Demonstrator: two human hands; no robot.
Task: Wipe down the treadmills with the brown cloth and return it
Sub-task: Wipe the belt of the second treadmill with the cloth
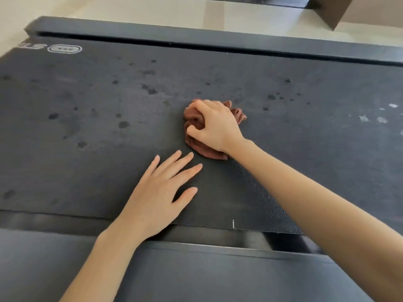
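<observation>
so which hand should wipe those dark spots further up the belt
The right hand. It already grips the bunched brown cloth on the treadmill belt, just short of the dark spots. The left hand lies flat and empty, bracing nearer the edge.

Treadmill belt (109, 131) runs off frame left and right. White logo (64, 49) at the belt's far-left corner is clipped by the left edge, lettering unreadable. Right hand (214, 125) covers most of the brown cloth (194, 122); only bunched folds show around the fingers. Both forearms cut off at bottom edge. Brown panel (331, 12) beyond the belt clipped at top.
</observation>
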